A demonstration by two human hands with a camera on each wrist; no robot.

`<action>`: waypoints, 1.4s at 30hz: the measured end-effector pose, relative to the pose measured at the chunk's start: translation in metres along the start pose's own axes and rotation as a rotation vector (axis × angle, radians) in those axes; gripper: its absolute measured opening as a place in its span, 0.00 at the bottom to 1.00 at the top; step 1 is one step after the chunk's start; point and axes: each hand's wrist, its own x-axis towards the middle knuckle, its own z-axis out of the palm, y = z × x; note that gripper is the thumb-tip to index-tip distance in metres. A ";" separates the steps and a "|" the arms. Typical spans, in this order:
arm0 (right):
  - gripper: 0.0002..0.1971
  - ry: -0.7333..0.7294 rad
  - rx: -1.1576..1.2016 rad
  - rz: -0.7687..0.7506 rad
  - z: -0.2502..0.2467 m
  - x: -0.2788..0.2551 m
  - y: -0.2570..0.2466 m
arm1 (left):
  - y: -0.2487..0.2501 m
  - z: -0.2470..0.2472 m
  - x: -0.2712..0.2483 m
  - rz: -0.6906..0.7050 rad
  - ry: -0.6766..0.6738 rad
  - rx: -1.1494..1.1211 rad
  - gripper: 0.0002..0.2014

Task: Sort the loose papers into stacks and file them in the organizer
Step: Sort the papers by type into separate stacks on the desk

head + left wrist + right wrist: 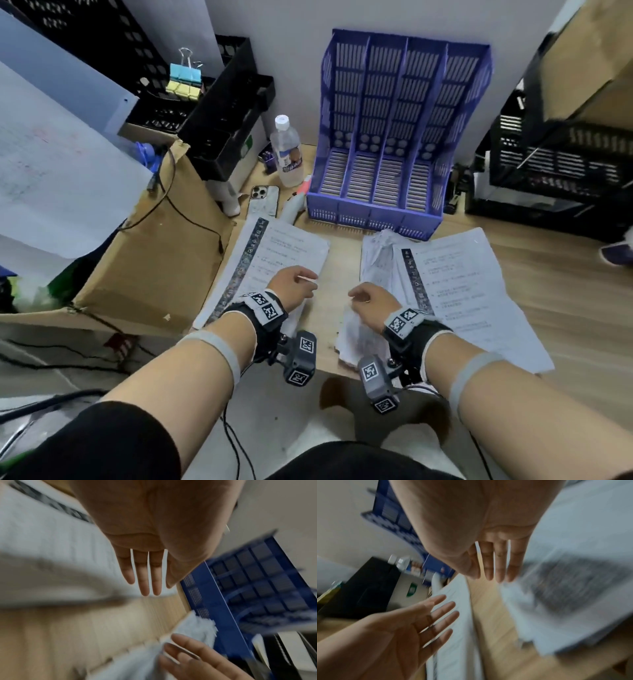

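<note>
A blue four-slot organizer (394, 137) stands empty at the back of the wooden desk (339, 274). One flat stack of printed papers (274, 253) lies at the left; a looser, partly crumpled pile (462, 291) lies at the right. My left hand (296, 282) is over the right edge of the left stack, its fingers (147, 577) straight and holding nothing. My right hand (368, 298) is at the left edge of the crumpled pile, its fingers (496, 563) also straight. Both wrist views are blurred, so contact with the paper cannot be told.
A water bottle (287, 150), a phone (265, 198) and a white marker (294, 205) lie left of the organizer. A cardboard box (154, 257) and black trays (226, 137) crowd the left. Black crates (555, 171) stand at the right. The desk's front edge is just below my wrists.
</note>
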 end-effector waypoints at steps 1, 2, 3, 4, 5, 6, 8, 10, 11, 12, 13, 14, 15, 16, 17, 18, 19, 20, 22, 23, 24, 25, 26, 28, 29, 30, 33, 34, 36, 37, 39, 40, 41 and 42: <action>0.14 0.096 -0.036 0.024 -0.022 -0.005 0.013 | 0.009 0.018 0.003 0.008 -0.051 -0.015 0.10; 0.14 0.200 -0.071 0.059 -0.045 -0.009 0.029 | 0.017 0.036 0.006 0.008 -0.102 -0.024 0.10; 0.15 0.307 -0.109 0.121 -0.068 -0.015 0.045 | 0.026 0.055 0.008 0.014 -0.147 -0.023 0.11; 0.17 0.408 -0.139 0.198 -0.090 -0.021 0.063 | 0.034 0.073 0.008 0.011 -0.191 -0.019 0.12; 0.20 0.467 -0.171 0.290 -0.111 -0.032 0.078 | 0.042 0.091 0.008 0.002 -0.241 -0.022 0.14; 0.24 0.480 -0.210 0.365 -0.129 -0.042 0.093 | 0.049 0.108 0.008 -0.017 -0.290 -0.020 0.17; 0.28 0.414 -0.268 0.436 -0.157 -0.060 0.120 | 0.060 0.139 0.008 -0.039 -0.345 0.038 0.25; 0.31 0.358 -0.179 0.420 -0.172 -0.072 0.141 | 0.066 0.162 0.010 -0.049 -0.319 0.134 0.33; 0.32 0.344 -0.125 0.419 -0.177 -0.075 0.150 | 0.069 0.170 0.011 -0.054 -0.297 0.149 0.36; 0.32 0.332 -0.088 0.418 -0.179 -0.077 0.157 | 0.072 0.177 0.011 -0.065 -0.277 0.150 0.36; 0.32 0.321 -0.084 0.431 -0.178 -0.078 0.164 | 0.073 0.183 0.012 -0.077 -0.265 0.152 0.36; 0.30 0.322 -0.080 0.421 -0.178 -0.077 0.170 | 0.074 0.188 0.013 -0.100 -0.261 0.150 0.36; 0.26 0.319 -0.098 0.412 -0.178 -0.076 0.174 | 0.074 0.193 0.013 -0.121 -0.259 0.138 0.36; 0.22 0.313 -0.107 0.393 -0.178 -0.073 0.177 | 0.073 0.197 0.014 -0.140 -0.255 0.125 0.36; 0.20 0.293 -0.110 0.396 -0.180 -0.071 0.180 | 0.072 0.201 0.012 -0.138 -0.245 0.134 0.35; 0.18 0.269 -0.089 0.393 -0.181 -0.071 0.181 | 0.071 0.204 0.012 -0.110 -0.223 0.179 0.33; 0.16 0.230 -0.087 0.405 -0.184 -0.071 0.181 | 0.070 0.207 0.012 -0.059 -0.177 0.272 0.30; 0.13 0.191 -0.096 0.403 -0.186 -0.071 0.183 | 0.068 0.208 0.013 -0.008 -0.105 0.385 0.28; 0.09 0.113 -0.120 0.388 -0.188 -0.072 0.184 | 0.067 0.205 0.014 0.038 0.073 0.572 0.26; 0.09 0.087 -0.127 0.371 -0.189 -0.071 0.184 | 0.066 0.204 0.014 0.035 0.137 0.588 0.26; 0.12 0.075 -0.129 0.352 -0.188 -0.071 0.185 | 0.065 0.203 0.016 0.024 0.162 0.564 0.26; 0.13 0.079 -0.130 0.342 -0.188 -0.070 0.185 | 0.066 0.202 0.017 0.001 0.158 0.512 0.28; 0.14 0.098 -0.130 0.328 -0.188 -0.068 0.185 | 0.066 0.203 0.019 -0.023 0.143 0.433 0.30; 0.16 0.110 -0.087 0.306 -0.185 -0.066 0.181 | 0.068 0.204 0.020 -0.082 0.092 0.274 0.35; 0.17 0.103 -0.045 0.305 -0.183 -0.065 0.178 | 0.069 0.204 0.021 -0.111 0.061 0.244 0.38; 0.16 0.092 -0.017 0.309 -0.181 -0.064 0.176 | 0.068 0.204 0.022 -0.125 0.029 0.254 0.39; 0.13 0.029 -0.062 0.325 -0.176 -0.062 0.173 | 0.072 0.205 0.011 -0.112 -0.073 0.377 0.30; 0.13 0.019 -0.087 0.329 -0.176 -0.062 0.169 | 0.073 0.205 0.008 -0.089 -0.098 0.370 0.24; 0.15 0.076 -0.070 0.314 -0.178 -0.062 0.163 | 0.072 0.203 0.001 -0.024 -0.119 0.311 0.17; 0.16 0.128 -0.047 0.300 -0.179 -0.061 0.160 | 0.072 0.200 0.000 -0.006 -0.132 0.278 0.16; 0.20 0.178 -0.007 0.253 -0.177 -0.056 0.147 | 0.073 0.185 0.000 0.009 -0.155 0.211 0.14; 0.23 0.171 0.025 0.237 -0.178 -0.054 0.143 | 0.075 0.180 0.001 0.017 -0.161 0.178 0.14; 0.25 0.144 0.050 0.222 -0.176 -0.053 0.134 | 0.075 0.172 0.003 0.017 -0.148 0.147 0.15; 0.26 0.102 0.054 0.193 -0.171 -0.052 0.122 | 0.073 0.158 0.007 0.013 -0.123 0.113 0.15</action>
